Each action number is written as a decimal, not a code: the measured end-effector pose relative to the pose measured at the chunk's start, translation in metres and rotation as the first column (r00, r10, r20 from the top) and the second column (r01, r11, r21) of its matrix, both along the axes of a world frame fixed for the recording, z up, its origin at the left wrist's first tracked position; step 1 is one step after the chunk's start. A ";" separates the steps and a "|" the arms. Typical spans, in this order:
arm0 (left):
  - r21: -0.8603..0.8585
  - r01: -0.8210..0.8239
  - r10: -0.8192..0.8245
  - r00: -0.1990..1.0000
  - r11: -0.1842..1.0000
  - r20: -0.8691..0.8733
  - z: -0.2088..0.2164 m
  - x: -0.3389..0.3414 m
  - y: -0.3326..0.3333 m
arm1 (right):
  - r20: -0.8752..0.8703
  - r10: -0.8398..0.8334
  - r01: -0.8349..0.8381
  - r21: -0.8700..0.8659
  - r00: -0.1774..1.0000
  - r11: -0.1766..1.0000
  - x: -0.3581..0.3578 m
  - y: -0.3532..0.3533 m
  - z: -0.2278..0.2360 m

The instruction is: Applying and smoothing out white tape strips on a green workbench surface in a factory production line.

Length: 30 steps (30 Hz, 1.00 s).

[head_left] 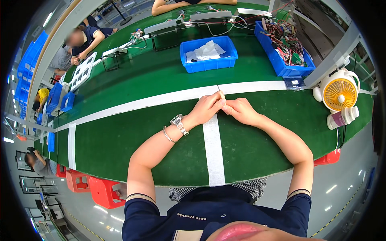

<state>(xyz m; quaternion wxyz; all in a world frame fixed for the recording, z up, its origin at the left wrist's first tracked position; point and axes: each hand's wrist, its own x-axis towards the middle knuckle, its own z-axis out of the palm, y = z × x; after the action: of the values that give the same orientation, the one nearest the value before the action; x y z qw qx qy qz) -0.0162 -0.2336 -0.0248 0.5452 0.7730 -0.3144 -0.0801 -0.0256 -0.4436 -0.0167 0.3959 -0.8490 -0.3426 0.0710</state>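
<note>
My left hand (206, 107) and my right hand (242, 111) meet over the green table, fingertips pinched together and touching. A thin dark sliver (218, 88) shows just beyond the left fingertips; it is too small to name, and I cannot tell if it is held or is a line on the table. Anything between the fingers is hidden. Both hands are closed, just nearer than the white strip (169, 98) that runs across the table. Beyond them stands a blue bin (211, 65) with crumpled white sheets (207, 51) in it.
A long blue bin (277, 69) of tangled wires (283, 38) stands at the far right. Nearer are a yellow-and-white fan (339, 93) and a white bottle (342, 118). Lamp-like bars (163, 27) line the far side. Other people sit around the table; red stools (105, 193) stand at left.
</note>
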 end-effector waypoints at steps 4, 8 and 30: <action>-0.045 -0.008 0.004 0.996 0.999 -0.087 0.002 -0.002 -0.001 | -0.046 -0.006 0.007 0.038 0.999 0.999 0.000 0.000 0.001; -0.066 0.017 -0.025 0.991 0.998 -0.133 0.002 -0.001 -0.001 | -0.074 0.009 -0.004 0.072 0.997 0.997 0.000 -0.002 0.005; -0.042 0.119 -0.123 0.982 0.992 -0.144 -0.008 0.008 0.005 | 0.003 0.050 -0.050 -0.003 0.999 0.999 0.005 -0.004 -0.003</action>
<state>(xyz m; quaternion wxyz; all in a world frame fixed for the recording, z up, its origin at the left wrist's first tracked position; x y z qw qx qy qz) -0.0086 -0.2290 -0.0331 0.5737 0.7353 -0.3212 -0.1643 -0.0203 -0.4476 -0.0198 0.3921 -0.8410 -0.3641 0.0800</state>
